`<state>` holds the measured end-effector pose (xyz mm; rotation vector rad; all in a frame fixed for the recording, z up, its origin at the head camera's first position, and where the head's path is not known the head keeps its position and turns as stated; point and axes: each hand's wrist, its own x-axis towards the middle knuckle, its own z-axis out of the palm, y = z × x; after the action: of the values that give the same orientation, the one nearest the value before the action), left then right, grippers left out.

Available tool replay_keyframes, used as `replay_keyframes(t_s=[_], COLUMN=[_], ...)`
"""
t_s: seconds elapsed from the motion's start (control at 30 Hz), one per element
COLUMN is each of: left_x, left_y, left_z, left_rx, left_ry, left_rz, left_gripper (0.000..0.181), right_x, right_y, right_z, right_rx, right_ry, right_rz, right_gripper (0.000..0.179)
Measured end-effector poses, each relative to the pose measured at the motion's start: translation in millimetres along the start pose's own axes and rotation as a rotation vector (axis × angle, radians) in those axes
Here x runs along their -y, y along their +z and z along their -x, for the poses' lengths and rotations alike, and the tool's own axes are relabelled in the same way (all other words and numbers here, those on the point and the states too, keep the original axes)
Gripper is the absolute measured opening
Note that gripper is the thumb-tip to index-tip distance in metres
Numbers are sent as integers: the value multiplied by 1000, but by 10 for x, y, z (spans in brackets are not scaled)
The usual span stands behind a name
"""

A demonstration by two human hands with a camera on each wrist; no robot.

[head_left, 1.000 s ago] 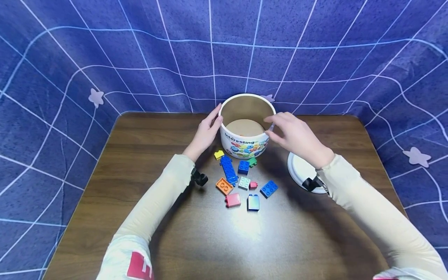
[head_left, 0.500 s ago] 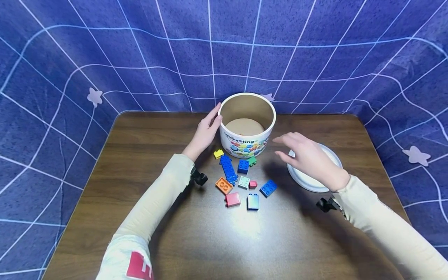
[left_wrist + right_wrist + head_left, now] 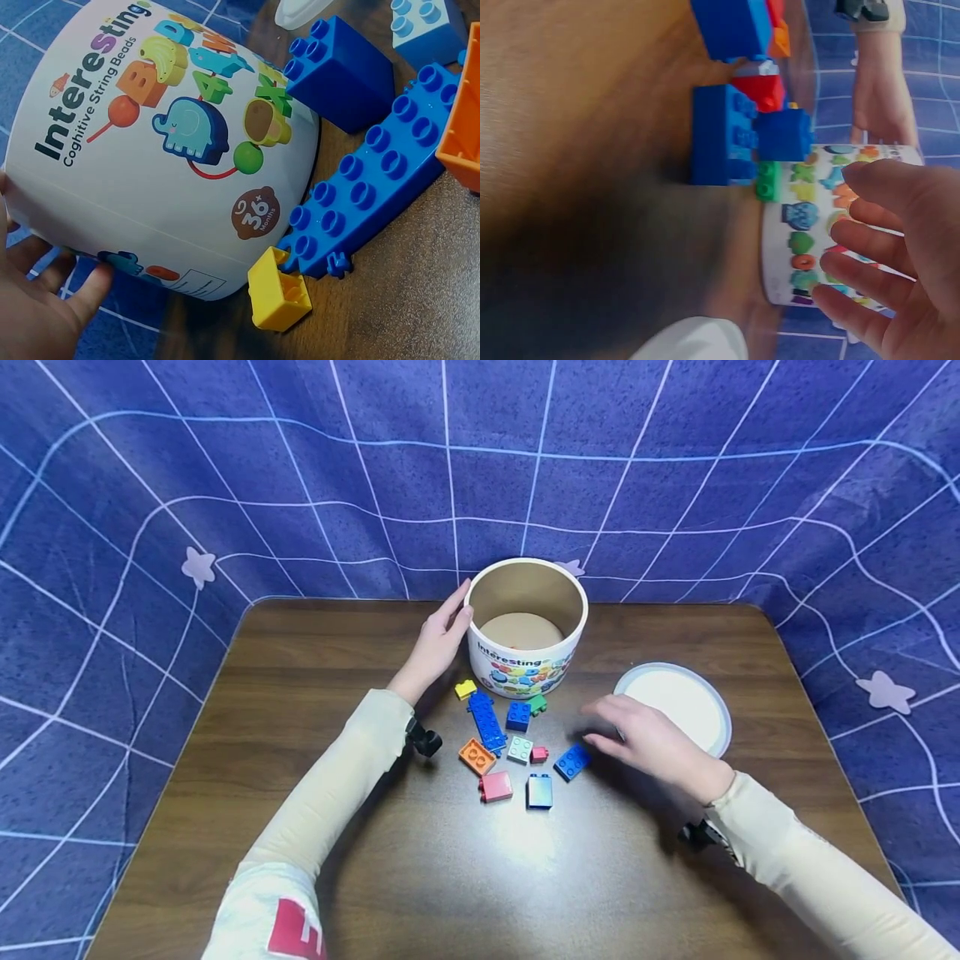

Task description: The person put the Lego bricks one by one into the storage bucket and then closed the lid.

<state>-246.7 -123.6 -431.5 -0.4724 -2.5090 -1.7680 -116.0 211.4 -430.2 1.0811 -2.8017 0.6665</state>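
My left hand [image 3: 437, 647] rests against the left side of a white printed bucket [image 3: 525, 670], its fingers extended along the wall. In the left wrist view the thumb and fingers touch the lower side of the bucket. My right hand [image 3: 648, 739] hovers over the table with nothing in it, fingers relaxed and apart, just right of a blue six-stud building brick [image 3: 572, 762]. In front of the bucket lie a long blue piece [image 3: 367, 176], a yellow brick [image 3: 277, 292], an orange brick [image 3: 477, 757], a pale brick [image 3: 520, 749] and a green piece [image 3: 768, 180].
A white round lid [image 3: 675, 702] lies right of the bucket, behind my right hand. More bricks, such as a pink one [image 3: 496, 787] and a blue one [image 3: 539, 792], lie nearer on the wooden table [image 3: 315, 693]. A blue curtain [image 3: 375, 485] hangs behind.
My right hand has left the bucket's right rim and moved right, then down toward the blue six-stud brick, uncovering the lid. My left hand stays at the bucket.
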Motion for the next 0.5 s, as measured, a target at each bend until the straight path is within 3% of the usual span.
replay_keyframes(t_s=[0.33, 0.5], left_x=[64, 66], left_y=[5, 9], left_z=[-8, -6], left_rx=[-13, -12], left_ry=[9, 7], left_rz=[11, -1], left_gripper=[53, 52], right_x=[-35, -50], right_y=[192, 276], right_z=[109, 140], right_rx=[91, 147], right_ry=[-30, -52], right_rz=[-83, -67], right_gripper=[38, 43])
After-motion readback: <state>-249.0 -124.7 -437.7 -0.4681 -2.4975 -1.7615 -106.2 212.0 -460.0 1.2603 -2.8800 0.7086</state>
